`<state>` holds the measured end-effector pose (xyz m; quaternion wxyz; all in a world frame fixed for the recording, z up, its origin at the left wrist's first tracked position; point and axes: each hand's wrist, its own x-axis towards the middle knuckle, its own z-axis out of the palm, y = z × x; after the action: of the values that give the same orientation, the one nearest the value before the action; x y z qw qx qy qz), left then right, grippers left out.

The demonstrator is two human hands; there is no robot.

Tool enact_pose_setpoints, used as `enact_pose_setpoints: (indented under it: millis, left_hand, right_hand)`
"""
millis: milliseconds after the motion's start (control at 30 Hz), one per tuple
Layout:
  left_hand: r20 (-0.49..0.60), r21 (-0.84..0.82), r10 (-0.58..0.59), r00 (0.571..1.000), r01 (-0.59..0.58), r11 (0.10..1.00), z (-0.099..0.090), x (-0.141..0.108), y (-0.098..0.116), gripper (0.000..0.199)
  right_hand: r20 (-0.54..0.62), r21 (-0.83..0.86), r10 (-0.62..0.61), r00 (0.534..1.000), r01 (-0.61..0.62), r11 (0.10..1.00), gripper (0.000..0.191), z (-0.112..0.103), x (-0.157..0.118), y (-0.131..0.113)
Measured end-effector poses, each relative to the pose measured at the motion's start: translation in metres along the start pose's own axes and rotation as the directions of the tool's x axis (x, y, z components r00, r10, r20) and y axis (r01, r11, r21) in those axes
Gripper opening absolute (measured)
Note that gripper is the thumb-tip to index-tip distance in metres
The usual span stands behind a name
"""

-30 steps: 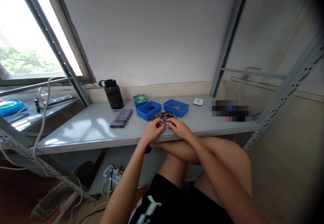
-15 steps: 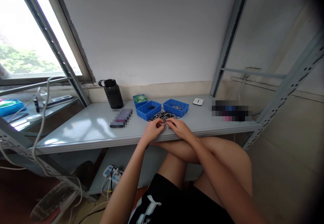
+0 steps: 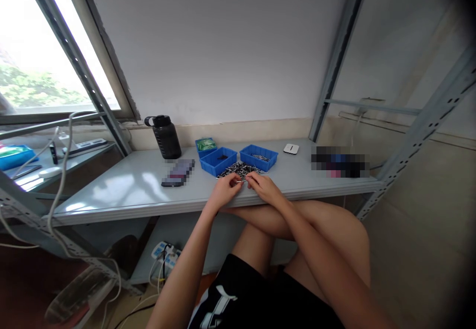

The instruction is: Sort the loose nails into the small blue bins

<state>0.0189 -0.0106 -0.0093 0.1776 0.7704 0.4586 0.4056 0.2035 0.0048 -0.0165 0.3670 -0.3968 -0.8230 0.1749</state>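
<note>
My left hand (image 3: 225,189) is closed in a pinch on a thin silver metal pin (image 3: 240,181) at the front of the desk. From the other side, my right hand (image 3: 261,185) has its fingertips pinched together close to the pin's right end. Whether they grip that pin or another small piece is too fine to make out. Just behind both hands lies a heap of thin black-and-silver metal pins (image 3: 241,169). A blue bin (image 3: 212,165) with a few dark pieces stands behind the heap to the left. Another blue bin (image 3: 268,164), holding silver pins, is to the right.
On the grey desk (image 3: 122,185) are a smaller blue bin with a green packet (image 3: 206,144), a black water bottle (image 3: 166,138), a blurred phone-like object (image 3: 178,173) and a white square item (image 3: 291,149). Metal posts frame both sides. A power strip (image 3: 166,255) lies below.
The fingertips of my right hand have shifted very slightly to the right. My left hand stays in place, and the bins and heap look unchanged.
</note>
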Motion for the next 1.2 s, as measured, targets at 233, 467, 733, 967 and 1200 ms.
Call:
enact_pose_setpoints:
  millis: [233, 467, 733, 967, 1200]
  left_hand:
    - [0.000, 0.010, 0.000, 1.000, 0.000, 1.000, 0.0012, 0.0006, -0.0003, 0.014]
    - [0.002, 0.009, 0.005, 1.000, -0.005, 1.000, 0.0017, 0.0005, -0.0018, 0.015]
    - [-0.005, 0.011, -0.001, 1.000, 0.001, 1.000, 0.0013, 0.0005, -0.0013, 0.014]
    - [0.000, 0.001, 0.005, 1.000, -0.005, 1.000, 0.0015, -0.0001, -0.0009, 0.015]
    - [0.005, 0.004, 0.000, 1.000, 0.000, 1.000, 0.0006, -0.0008, 0.0015, 0.016]
  right_hand:
    - [-0.006, -0.027, -0.022, 1.000, 0.022, 0.999, 0.022, 0.0017, 0.0001, 0.0018]
    - [-0.010, -0.057, -0.057, 0.998, 0.057, 0.997, 0.022, 0.0027, 0.0002, 0.0023]
    - [-0.001, -0.063, -0.084, 0.996, 0.084, 0.994, 0.023, 0.0020, 0.0006, 0.0015]
    - [0.005, -0.068, -0.082, 0.997, 0.082, 0.994, 0.023, 0.0020, 0.0002, 0.0014]
    - [0.010, -0.078, -0.082, 0.997, 0.083, 0.994, 0.023, 0.0005, 0.0001, -0.0023]
